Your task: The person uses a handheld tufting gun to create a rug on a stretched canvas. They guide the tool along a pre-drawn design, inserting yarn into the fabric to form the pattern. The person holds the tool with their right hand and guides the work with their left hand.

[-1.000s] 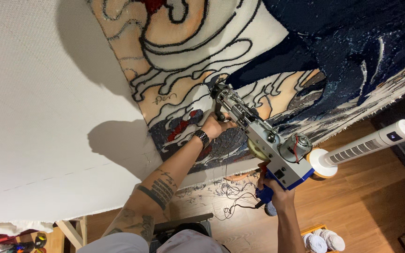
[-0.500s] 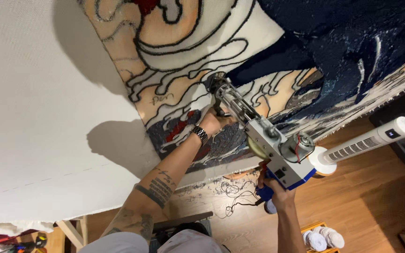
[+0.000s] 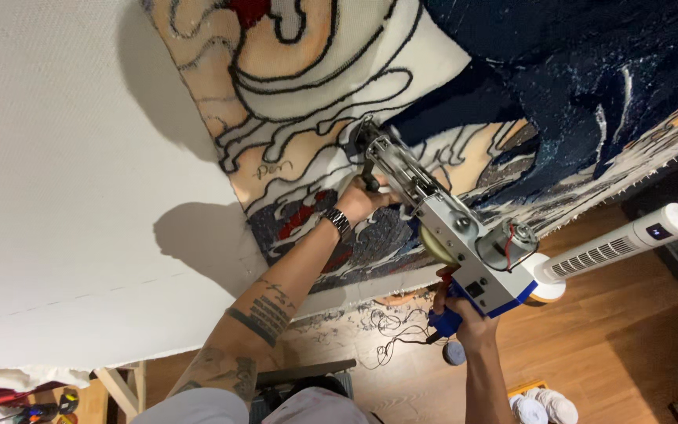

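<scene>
Our left hand (image 3: pixel 361 198) grips the front handle of the tufting gun (image 3: pixel 441 224), its tip pressed to the stretched cloth (image 3: pixel 80 196) with its colourful tufted design; our right hand (image 3: pixel 461 314) clasps the blue rear grip. Below: wooden floor (image 3: pixel 621 353), white tower fan (image 3: pixel 621 247).

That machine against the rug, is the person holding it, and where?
Yes, with both hands. The left hand grips the black front handle of the tufting gun near its tip; the right hand holds the blue rear grip.
</scene>
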